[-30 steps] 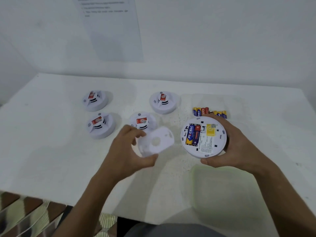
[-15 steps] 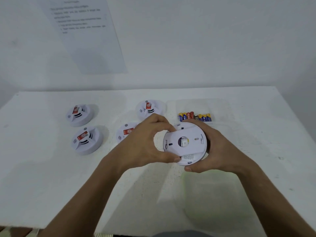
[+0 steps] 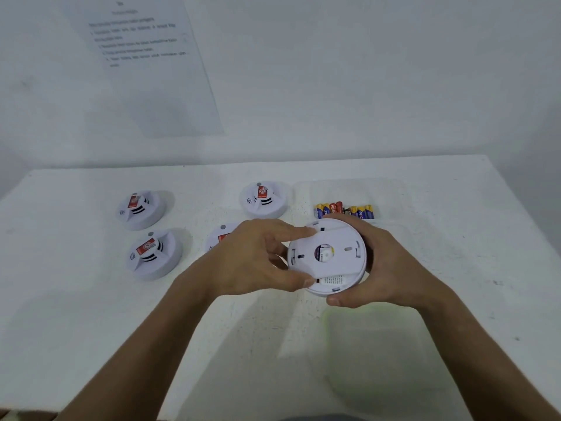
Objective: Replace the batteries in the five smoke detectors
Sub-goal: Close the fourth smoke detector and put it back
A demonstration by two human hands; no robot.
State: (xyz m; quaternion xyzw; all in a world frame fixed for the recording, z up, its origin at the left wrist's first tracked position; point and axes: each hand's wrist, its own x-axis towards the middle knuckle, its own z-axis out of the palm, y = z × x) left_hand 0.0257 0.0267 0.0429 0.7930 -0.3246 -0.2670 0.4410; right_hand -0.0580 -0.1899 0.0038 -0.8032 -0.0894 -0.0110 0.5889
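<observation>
Detector half hidden behind left hand

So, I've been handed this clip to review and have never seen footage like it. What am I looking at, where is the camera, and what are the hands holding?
No machine here: these are a person's own two hands, filmed by a camera worn on their head, looking forward and down.

The right hand grips a round white smoke detector, turned underside up. The left hand pinches the edge of the flat back plate lying on it.

On the white table rest four more smoke detectors, face up with red labels; one is half hidden behind the left hand. Behind the held one sits a row of batteries, seemingly in a clear container. A printed sheet hangs on the wall.
</observation>
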